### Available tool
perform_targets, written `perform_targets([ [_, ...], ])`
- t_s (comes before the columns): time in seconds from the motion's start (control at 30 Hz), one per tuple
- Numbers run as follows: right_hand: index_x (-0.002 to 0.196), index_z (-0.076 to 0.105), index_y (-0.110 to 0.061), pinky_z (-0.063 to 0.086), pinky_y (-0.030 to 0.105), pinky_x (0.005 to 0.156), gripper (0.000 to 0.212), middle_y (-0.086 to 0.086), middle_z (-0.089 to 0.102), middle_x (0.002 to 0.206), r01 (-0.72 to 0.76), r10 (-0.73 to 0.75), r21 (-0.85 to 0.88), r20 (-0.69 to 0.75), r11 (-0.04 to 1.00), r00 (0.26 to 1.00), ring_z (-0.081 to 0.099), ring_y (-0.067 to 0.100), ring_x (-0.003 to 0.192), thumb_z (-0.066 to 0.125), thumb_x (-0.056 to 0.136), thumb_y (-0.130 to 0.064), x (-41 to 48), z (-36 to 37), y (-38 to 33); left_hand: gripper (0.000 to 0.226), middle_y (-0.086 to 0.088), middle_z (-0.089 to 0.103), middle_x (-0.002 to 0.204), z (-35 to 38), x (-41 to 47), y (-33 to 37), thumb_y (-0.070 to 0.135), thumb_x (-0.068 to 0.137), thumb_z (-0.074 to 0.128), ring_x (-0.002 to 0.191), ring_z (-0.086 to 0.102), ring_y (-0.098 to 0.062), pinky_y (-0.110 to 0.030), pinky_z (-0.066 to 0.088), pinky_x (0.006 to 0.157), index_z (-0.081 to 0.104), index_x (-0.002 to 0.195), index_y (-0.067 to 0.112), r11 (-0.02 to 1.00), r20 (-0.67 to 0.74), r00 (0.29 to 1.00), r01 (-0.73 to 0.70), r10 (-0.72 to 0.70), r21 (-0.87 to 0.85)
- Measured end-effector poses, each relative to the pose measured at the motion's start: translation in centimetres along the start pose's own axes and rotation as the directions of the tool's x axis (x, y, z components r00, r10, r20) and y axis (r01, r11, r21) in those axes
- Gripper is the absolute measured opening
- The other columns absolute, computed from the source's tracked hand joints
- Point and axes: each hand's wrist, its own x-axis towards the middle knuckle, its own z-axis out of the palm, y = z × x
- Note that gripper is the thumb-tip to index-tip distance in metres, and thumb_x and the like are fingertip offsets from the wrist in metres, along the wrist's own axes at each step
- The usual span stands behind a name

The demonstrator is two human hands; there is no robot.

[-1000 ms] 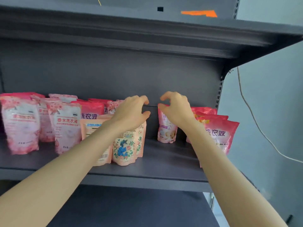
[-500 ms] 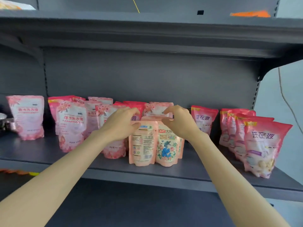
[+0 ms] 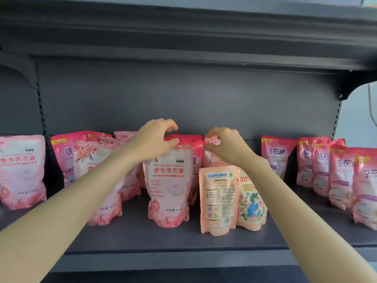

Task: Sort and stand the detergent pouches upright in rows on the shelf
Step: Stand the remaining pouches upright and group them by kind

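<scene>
Fingers (image 3: 169,124) of the left hand (image 3: 155,139) hang half-open, empty, over the pale pouch (image 3: 169,180) on the shelf (image 3: 183,240) while the right hand (image 3: 226,146) pinches a rear pouch (image 3: 209,160) by its top seam, likely the firmest hold on soft, bottom-heavy bags.

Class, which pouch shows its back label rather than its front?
The peach pouch with the barcode, front row right of centre; the others show fronts.
</scene>
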Motion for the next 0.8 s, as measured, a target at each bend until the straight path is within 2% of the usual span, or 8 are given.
perform_targets([
  [0.17, 0.111, 0.064, -0.01, 0.045, 0.029, 0.08, 0.031, 0.008, 0.065, 0.109, 0.006, -0.009, 0.043, 0.076, 0.999, 0.997, 0.058, 0.025, 0.103, 0.067, 0.086, -0.028, 3.8, 1.1, 0.7, 0.034, 0.002, 0.063, 0.116, 0.5, 3.5, -2.5, 0.037, 0.087, 0.063, 0.109, 0.056, -0.015, -0.03, 0.044, 0.093, 0.06, 0.116, 0.019, 0.994, 0.118, 0.993, 0.04, -0.028, -0.101],
  [0.27, 0.112, 0.065, -0.01, 0.043, 0.024, 0.082, 0.037, 0.006, 0.067, 0.109, -0.005, -0.001, 0.046, 0.131, 0.999, 0.991, 0.06, 0.021, 0.1, 0.071, 0.083, -0.032, 5.9, 1.7, 1.6, 0.033, 0.004, 0.066, 0.109, 1.1, 5.3, -3.3, 0.039, 0.086, 0.064, 0.103, 0.06, -0.011, -0.024, 0.044, 0.09, 0.064, 0.112, 0.02, 0.99, 0.223, 0.974, 0.069, -0.039, -0.126],
  [0.37, 0.104, 0.069, -0.013, 0.043, 0.021, 0.079, 0.032, 0.002, 0.07, 0.1, -0.02, -0.001, 0.082, 0.24, 0.996, 0.971, 0.062, 0.016, 0.092, 0.075, 0.079, -0.032, 7.3, 2.1, 2.3, 0.024, 0.007, 0.07, 0.097, 1.7, 6.9, -4.2, 0.042, 0.085, 0.065, 0.094, 0.066, -0.015, -0.03, 0.05, 0.089, 0.069, 0.099, 0.022, 0.985, 0.301, 0.953, 0.09, -0.042, -0.148],
  [0.47, 0.09, 0.073, -0.015, 0.049, 0.026, 0.081, 0.017, -0.004, 0.069, 0.083, 0.007, -0.048, 0.121, 0.338, 0.993, 0.94, 0.062, 0.014, 0.083, 0.077, 0.078, -0.026, 8.4, 2.9, 2.8, 0.023, 0.007, 0.072, 0.092, 2.1, 7.9, -4.9, 0.045, 0.085, 0.063, 0.09, 0.067, -0.017, -0.034, 0.051, 0.089, 0.071, 0.093, 0.025, 0.98, 0.351, 0.935, 0.113, -0.048, -0.167],
  [0.53, 0.079, 0.072, -0.018, 0.054, 0.03, 0.077, 0.003, -0.008, 0.065, 0.071, 0.02, -0.077, 0.173, 0.325, 0.985, 0.943, 0.059, 0.013, 0.073, 0.076, 0.079, -0.019, 9.0, 3.5, 3.0, 0.024, 0.009, 0.072, 0.091, 2.5, 8.3, -5.1, 0.047, 0.084, 0.063, 0.092, 0.066, -0.015, -0.034, 0.051, 0.088, 0.071, 0.094, 0.027, 0.979, 0.388, 0.92, 0.125, -0.054, -0.161],
  [0.57, 0.076, 0.071, -0.018, 0.055, 0.031, 0.072, 0.006, -0.008, 0.063, 0.068, 0.029, -0.091, 0.203, 0.303, 0.979, 0.949, 0.058, 0.012, 0.067, 0.074, 0.08, -0.015, 9.2, 3.8, 3.0, 0.024, 0.009, 0.072, 0.091, 2.6, 8.4, -5.2, 0.048, 0.083, 0.064, 0.091, 0.066, -0.016, -0.034, 0.05, 0.088, 0.072, 0.094, 0.027, 0.977, 0.403, 0.914, 0.131, -0.054, -0.166],
  [0.67, 0.08, 0.071, -0.01, 0.055, 0.023, 0.056, 0.004, -0.004, 0.063, 0.065, 0.044, -0.118, 0.279, 0.257, 0.959, 0.959, 0.058, 0.011, 0.056, 0.07, 0.084, -0.01, 9.5, 4.4, 2.6, 0.026, 0.005, 0.074, 0.084, 2.8, 8.4, -5.8, 0.041, 0.079, 0.07, 0.078, 0.067, -0.012, -0.025, 0.049, 0.08, 0.071, 0.097, 0.021, 0.96, 0.446, 0.894, 0.166, -0.049, -0.227],
  [0.8, 0.082, 0.071, -0.007, 0.047, 0.016, 0.044, 0.003, -0.003, 0.061, 0.061, 0.044, -0.105, 0.366, 0.149, 0.93, 0.983, 0.055, 0.001, 0.043, 0.069, 0.085, -0.009, 10.3, 3.7, 2.0, 0.026, -0.003, 0.074, 0.083, 2.6, 7.9, -7.4, 0.028, 0.073, 0.079, 0.072, 0.066, -0.014, -0.033, 0.052, 0.078, 0.072, 0.094, 0.014, 0.897, 0.415, 0.908, 0.225, -0.052, -0.379],
])
